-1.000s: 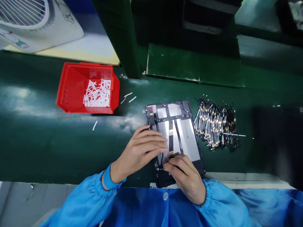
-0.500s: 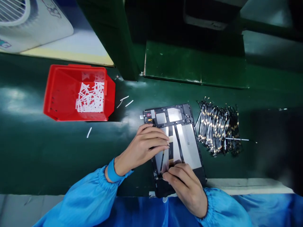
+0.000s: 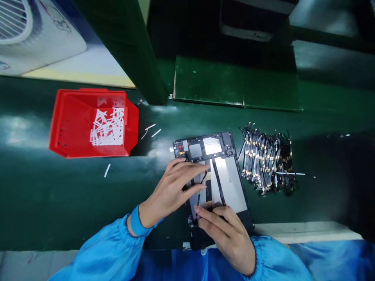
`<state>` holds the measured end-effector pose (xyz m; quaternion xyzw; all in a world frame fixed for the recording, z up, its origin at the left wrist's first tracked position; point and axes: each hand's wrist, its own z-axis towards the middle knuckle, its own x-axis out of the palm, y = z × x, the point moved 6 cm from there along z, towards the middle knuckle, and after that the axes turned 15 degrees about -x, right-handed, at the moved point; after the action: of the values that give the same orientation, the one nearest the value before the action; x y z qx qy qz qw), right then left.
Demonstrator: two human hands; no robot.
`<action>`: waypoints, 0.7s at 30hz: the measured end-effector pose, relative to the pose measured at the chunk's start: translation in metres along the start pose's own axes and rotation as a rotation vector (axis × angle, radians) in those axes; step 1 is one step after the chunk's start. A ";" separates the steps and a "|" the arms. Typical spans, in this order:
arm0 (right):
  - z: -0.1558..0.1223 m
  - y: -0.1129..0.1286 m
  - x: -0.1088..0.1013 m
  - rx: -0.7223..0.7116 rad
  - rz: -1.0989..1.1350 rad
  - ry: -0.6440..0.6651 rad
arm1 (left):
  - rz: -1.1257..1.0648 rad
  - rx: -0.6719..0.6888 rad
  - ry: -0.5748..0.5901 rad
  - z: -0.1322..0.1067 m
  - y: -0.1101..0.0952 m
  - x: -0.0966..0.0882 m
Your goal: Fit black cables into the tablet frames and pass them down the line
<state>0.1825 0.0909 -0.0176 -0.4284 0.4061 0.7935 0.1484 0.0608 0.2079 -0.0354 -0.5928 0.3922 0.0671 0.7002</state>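
An opened tablet (image 3: pixel 231 183) lies face down on the green bench, its silvery inside and black frame exposed. A thin black flex cable (image 3: pixel 198 200) runs lengthwise near its left side. Over the upper left part of the tablet is my left hand (image 3: pixel 177 183), fingers stretched and thumb apart, beside the cable's upper end. My right hand (image 3: pixel 228 234) rests on the lower part, thumb and forefinger closed around the cable's lower end. A wider black strip (image 3: pixel 218 177) crosses the tablet's middle, its lower end hidden by my right hand.
Right of the tablet lies a pile of black flex cables (image 3: pixel 265 160) with gold contacts. A red bin (image 3: pixel 70 125) holding white strips (image 3: pixel 108 128) stands at left, with several loose strips nearby. A green post (image 3: pixel 146 66) and a raised ledge (image 3: pixel 211 84) stand behind.
My left thumb and fingers have parted more, and the flex cable shows between them. My right fingertips have shifted slightly left along the tablet. The whole view has shifted a little.
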 end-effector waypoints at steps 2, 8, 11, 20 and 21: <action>0.004 0.003 -0.003 -0.013 -0.038 -0.004 | 0.013 0.018 -0.111 -0.008 0.000 -0.007; 0.014 0.005 -0.017 0.008 -0.015 -0.001 | 0.437 0.191 0.007 -0.046 -0.002 -0.004; 0.014 -0.004 -0.025 0.110 0.150 -0.021 | 0.545 0.214 0.021 -0.045 0.001 -0.002; 0.010 0.013 -0.009 -0.161 -0.144 0.306 | 0.481 0.049 0.092 -0.010 0.013 -0.002; 0.006 0.019 -0.004 -0.195 -0.173 0.341 | 0.481 0.026 0.092 -0.011 0.012 -0.001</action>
<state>0.1705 0.0836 -0.0029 -0.6019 0.3083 0.7294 0.1029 0.0485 0.2024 -0.0439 -0.4756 0.5544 0.1998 0.6531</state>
